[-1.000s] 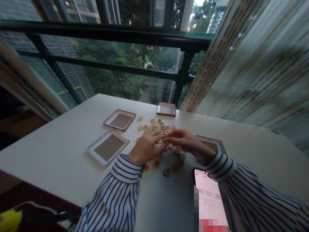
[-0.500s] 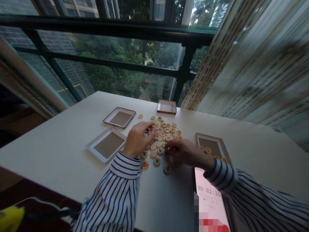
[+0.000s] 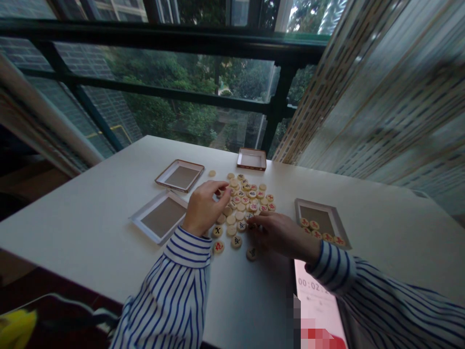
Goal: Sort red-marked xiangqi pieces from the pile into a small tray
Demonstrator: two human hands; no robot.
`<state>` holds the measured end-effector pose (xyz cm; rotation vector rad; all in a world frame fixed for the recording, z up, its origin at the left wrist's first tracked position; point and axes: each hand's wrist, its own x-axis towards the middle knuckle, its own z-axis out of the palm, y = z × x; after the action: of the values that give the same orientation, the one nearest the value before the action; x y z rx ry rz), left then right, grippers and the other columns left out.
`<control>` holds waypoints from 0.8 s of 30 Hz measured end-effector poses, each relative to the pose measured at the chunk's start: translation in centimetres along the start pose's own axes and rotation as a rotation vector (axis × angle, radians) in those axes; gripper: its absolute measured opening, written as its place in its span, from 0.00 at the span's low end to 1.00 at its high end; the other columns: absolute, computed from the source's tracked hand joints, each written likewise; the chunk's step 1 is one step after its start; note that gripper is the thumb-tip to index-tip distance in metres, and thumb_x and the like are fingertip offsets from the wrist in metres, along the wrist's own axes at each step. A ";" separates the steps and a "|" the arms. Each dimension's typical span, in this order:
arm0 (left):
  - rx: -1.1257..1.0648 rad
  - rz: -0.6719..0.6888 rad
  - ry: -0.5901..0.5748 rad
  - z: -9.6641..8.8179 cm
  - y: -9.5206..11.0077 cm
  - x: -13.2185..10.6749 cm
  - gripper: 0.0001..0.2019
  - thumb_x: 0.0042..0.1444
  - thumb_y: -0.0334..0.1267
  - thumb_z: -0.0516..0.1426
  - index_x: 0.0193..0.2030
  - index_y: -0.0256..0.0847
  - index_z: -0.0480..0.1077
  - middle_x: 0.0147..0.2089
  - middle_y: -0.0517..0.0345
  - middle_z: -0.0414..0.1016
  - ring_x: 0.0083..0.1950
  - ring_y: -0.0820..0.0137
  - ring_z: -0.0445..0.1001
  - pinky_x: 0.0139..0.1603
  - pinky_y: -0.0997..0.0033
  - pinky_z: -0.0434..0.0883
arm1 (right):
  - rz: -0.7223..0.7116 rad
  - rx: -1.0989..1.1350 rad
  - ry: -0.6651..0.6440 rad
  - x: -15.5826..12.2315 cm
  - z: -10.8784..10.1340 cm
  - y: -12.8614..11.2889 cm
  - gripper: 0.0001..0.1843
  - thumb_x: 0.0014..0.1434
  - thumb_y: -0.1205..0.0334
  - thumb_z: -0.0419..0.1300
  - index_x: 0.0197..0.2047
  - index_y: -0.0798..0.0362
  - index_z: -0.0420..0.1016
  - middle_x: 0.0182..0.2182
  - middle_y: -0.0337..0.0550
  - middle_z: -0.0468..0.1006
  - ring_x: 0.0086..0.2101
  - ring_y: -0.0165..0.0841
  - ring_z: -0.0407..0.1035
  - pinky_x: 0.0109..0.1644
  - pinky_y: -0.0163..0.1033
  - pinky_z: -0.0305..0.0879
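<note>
A loose heap of round wooden Chinese chess pieces (image 3: pixel 240 207) covers the middle of the table, some with red or black characters up, others blank side up. Over the heap's left side, my left hand (image 3: pixel 206 206) has thumb and index finger apart, with pieces visible below and no piece seen in its grip. My right hand (image 3: pixel 281 233) is at the lower right of the heap, fingers bent together at a black-character piece (image 3: pixel 249 216); its fingertips are partly hidden. Behind this hand, a grey tray (image 3: pixel 336 218) holds several red-character pieces (image 3: pixel 316 234).
Two shallow trays stand at the left, a brown-rimmed one (image 3: pixel 180 175) and a white one (image 3: pixel 140 218). A small box lid (image 3: pixel 251 159) stands by the window. A phone (image 3: pixel 316 300) showing a timer lies under my right forearm. One blank piece (image 3: pixel 212 173) sits apart.
My left fingers have drawn back slightly to the left from the heap. My right hand has shifted a little, its fingertips staying at the heap's lower right, and the black-character piece there shows more.
</note>
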<state>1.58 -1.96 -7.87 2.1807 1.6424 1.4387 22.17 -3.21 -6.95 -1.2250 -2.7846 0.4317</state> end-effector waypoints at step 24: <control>0.123 -0.110 -0.177 0.0 -1.1 -0.3 0.10 0.55 0.38 0.53 0.39 0.38 0.73 0.36 0.55 0.76 0.34 0.69 0.73 0.37 0.70 0.68 | -0.100 -0.235 0.031 0.0 0.2 -0.2 0.12 0.61 0.60 0.49 0.38 0.54 0.72 0.34 0.46 0.76 0.34 0.33 0.68 0.37 0.37 0.56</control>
<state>0.77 -1.70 -8.65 2.1681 1.7984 1.1107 22.01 -3.36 -7.09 -1.1130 -2.9184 0.0796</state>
